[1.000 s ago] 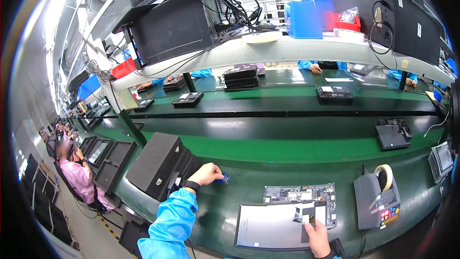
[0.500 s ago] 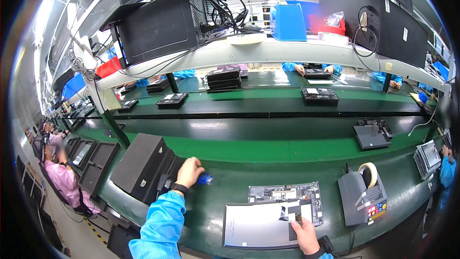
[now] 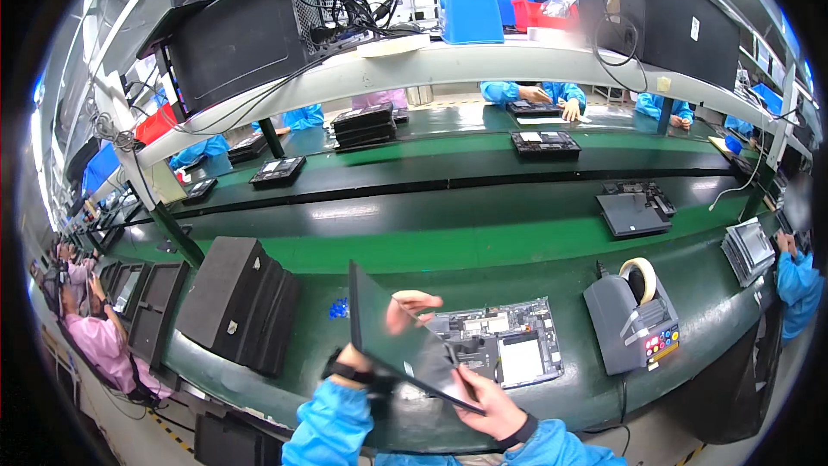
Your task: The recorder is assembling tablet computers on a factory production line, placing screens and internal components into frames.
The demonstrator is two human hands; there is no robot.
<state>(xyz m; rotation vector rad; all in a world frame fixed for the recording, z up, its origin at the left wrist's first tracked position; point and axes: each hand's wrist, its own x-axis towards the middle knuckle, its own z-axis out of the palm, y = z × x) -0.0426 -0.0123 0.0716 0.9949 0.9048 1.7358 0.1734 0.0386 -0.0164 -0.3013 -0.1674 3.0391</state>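
Note:
My right hand [image 3: 493, 406] grips the lower corner of a thin dark display panel [image 3: 379, 319], which stands tilted above the bench. Partly hidden behind the panel, my left hand [image 3: 414, 309] shows slightly blurred, outstretched fingers past its edge; whether it touches the panel is unclear. Just right of the panel lies an opened device chassis [image 3: 539, 336] with exposed circuit boards and a white rectangle. Small blue pieces [image 3: 339, 308] rest on the green bench, left of the panel.
A stack of black foam blocks [image 3: 228, 302] stands at left, beside black trays [image 3: 157, 306]. At right sit a grey tape dispenser [image 3: 634, 319] and a stack of thin panels [image 3: 747, 252]. Opened devices [image 3: 634, 211] lie across the bench. Co-workers in blue sleeves [image 3: 798, 293] work around.
The panel has been raised off the chassis and tilted up, uncovering the chassis. My left hand has moved right from the blue pieces to the panel. The view has shifted.

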